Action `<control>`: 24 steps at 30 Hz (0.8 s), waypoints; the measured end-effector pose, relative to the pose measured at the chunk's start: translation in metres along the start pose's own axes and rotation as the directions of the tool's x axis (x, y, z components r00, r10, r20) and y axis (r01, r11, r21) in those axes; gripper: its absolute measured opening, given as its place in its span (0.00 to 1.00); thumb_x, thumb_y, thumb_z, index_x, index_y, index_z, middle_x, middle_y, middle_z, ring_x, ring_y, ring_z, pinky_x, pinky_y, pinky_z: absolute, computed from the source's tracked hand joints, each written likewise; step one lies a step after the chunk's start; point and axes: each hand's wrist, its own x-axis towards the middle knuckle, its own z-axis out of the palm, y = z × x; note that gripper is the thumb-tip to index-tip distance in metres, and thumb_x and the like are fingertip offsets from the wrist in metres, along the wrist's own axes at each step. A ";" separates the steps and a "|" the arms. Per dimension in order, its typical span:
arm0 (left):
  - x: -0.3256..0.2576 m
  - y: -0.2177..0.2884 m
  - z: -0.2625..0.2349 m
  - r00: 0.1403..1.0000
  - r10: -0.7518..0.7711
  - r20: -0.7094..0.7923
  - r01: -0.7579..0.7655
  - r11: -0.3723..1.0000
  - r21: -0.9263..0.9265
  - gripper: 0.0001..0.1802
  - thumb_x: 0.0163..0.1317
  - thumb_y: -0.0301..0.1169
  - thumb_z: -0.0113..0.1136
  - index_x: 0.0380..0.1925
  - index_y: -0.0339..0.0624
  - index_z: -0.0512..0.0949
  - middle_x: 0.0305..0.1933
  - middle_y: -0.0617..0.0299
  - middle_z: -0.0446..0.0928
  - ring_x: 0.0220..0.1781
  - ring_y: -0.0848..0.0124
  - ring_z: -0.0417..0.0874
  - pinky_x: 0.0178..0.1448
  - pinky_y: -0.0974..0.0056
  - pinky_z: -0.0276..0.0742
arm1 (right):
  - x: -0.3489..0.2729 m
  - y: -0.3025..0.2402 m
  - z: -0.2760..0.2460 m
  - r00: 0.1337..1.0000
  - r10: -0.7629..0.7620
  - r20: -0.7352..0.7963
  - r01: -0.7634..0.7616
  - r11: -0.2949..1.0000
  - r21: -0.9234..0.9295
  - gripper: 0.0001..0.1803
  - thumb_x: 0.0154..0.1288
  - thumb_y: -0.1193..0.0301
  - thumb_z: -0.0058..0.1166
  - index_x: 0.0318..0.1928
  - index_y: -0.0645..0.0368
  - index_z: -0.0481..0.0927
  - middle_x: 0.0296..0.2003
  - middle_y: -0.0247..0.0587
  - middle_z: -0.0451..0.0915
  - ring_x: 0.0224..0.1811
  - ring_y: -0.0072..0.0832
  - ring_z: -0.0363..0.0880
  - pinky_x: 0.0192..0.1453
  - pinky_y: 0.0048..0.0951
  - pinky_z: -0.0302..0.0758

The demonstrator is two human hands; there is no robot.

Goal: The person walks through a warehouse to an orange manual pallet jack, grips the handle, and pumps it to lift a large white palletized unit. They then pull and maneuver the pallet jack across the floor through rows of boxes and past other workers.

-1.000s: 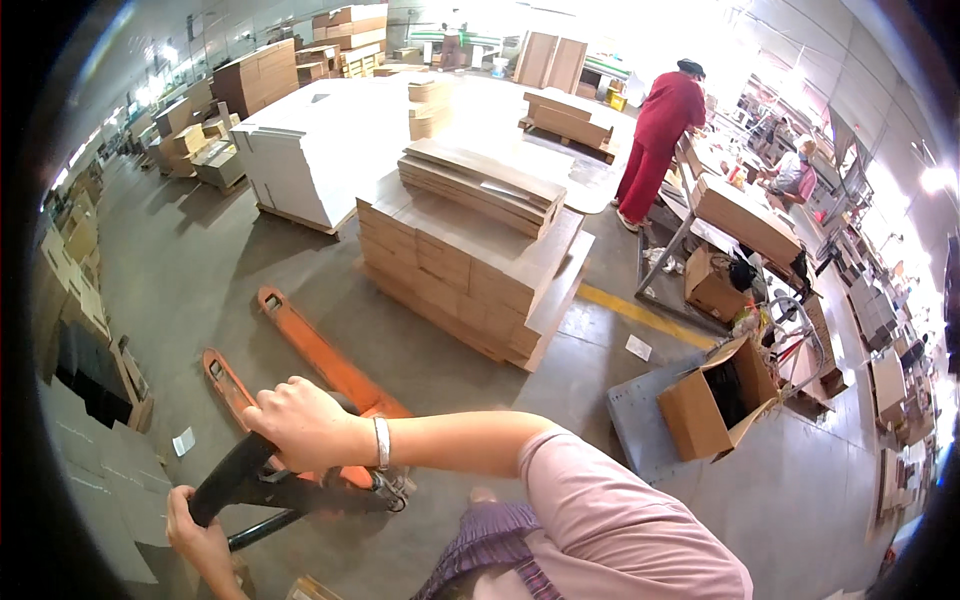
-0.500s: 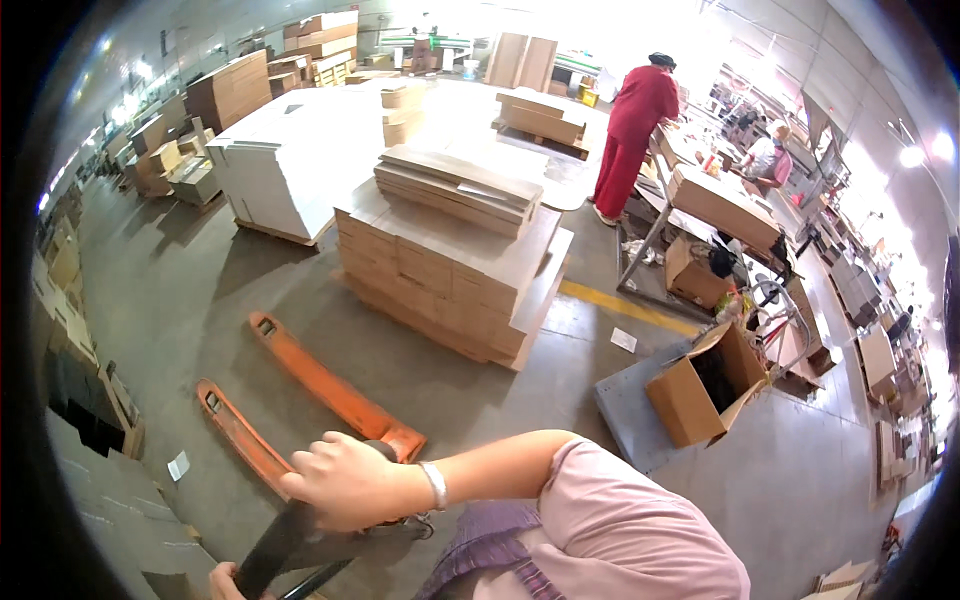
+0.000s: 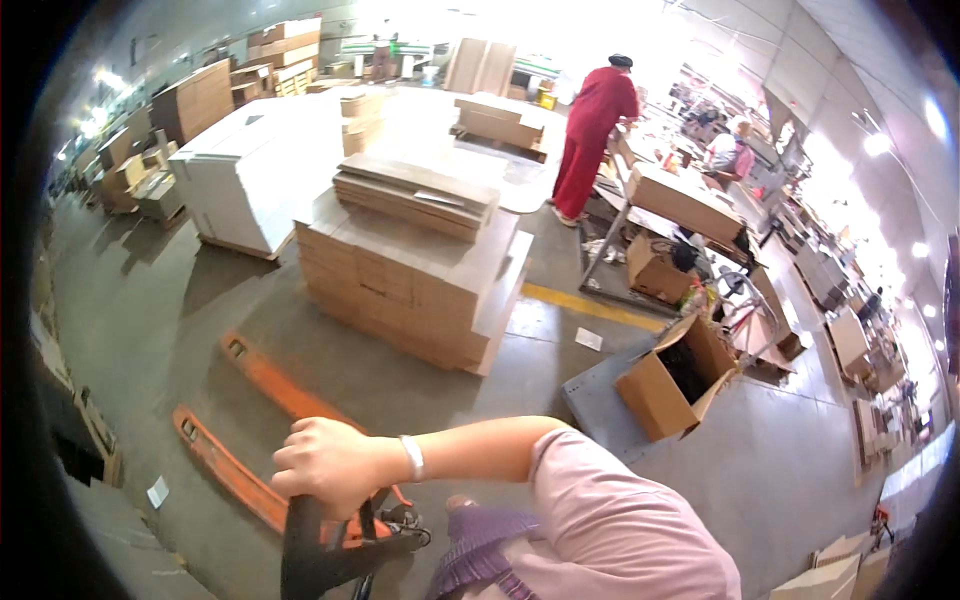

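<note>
My right hand, with a white bracelet at the wrist, is closed around the top of a black pallet jack handle. Below and beyond the hand, the orange pallet jack has its two forks flat over the floor, pointing to the far left. Nothing lies on the forks. Past them stands a pallet-sized stack of brown boards, with a few loose boards on top. The forks are apart from this stack. My left hand is out of view.
A white-topped stack stands farther back at left. To the right, an open carton with dark contents sits on a grey platform. A person in red leans over a workbench. A yellow line marks the floor.
The handle has swung rightward and more upright, with my right hand still gripping it. My left hand has left the view. The surroundings have shifted left in the picture.
</note>
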 end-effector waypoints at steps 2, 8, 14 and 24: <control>-0.006 0.008 -0.001 0.998 -0.046 0.047 0.045 0.999 0.026 0.29 0.62 0.42 0.66 0.61 0.43 0.73 0.48 0.44 0.79 0.47 0.43 0.80 0.50 0.46 0.76 | 0.002 0.011 0.012 0.998 -0.033 -0.051 0.034 0.999 0.010 0.23 0.28 0.55 0.67 0.20 0.52 0.69 0.19 0.35 0.68 0.21 0.39 0.72 0.29 0.39 0.64; -0.006 0.042 0.004 0.985 -0.121 0.126 0.106 0.988 0.116 0.31 0.62 0.39 0.64 0.62 0.38 0.69 0.50 0.40 0.77 0.49 0.43 0.78 0.53 0.46 0.73 | 0.013 0.038 0.005 0.989 -0.130 -0.076 0.139 0.981 0.132 0.15 0.24 0.64 0.62 0.19 0.52 0.74 0.19 0.36 0.74 0.22 0.43 0.76 0.26 0.43 0.67; 0.008 0.085 0.010 0.965 -0.216 0.148 0.187 0.964 0.188 0.32 0.59 0.34 0.64 0.62 0.31 0.68 0.46 0.36 0.76 0.46 0.38 0.77 0.49 0.44 0.74 | 0.033 0.079 0.031 0.968 -0.251 -0.015 0.249 0.948 0.196 0.18 0.20 0.60 0.62 0.19 0.49 0.74 0.19 0.35 0.75 0.23 0.42 0.78 0.25 0.43 0.69; 0.032 0.106 0.050 0.939 -0.317 0.135 0.338 0.925 -0.176 0.42 0.55 0.28 0.69 0.68 0.29 0.60 0.56 0.35 0.73 0.52 0.38 0.78 0.54 0.49 0.75 | 0.086 0.133 0.033 0.879 -0.477 -0.018 0.443 0.800 0.406 0.18 0.29 0.62 0.62 0.24 0.52 0.71 0.20 0.35 0.68 0.20 0.38 0.70 0.25 0.38 0.68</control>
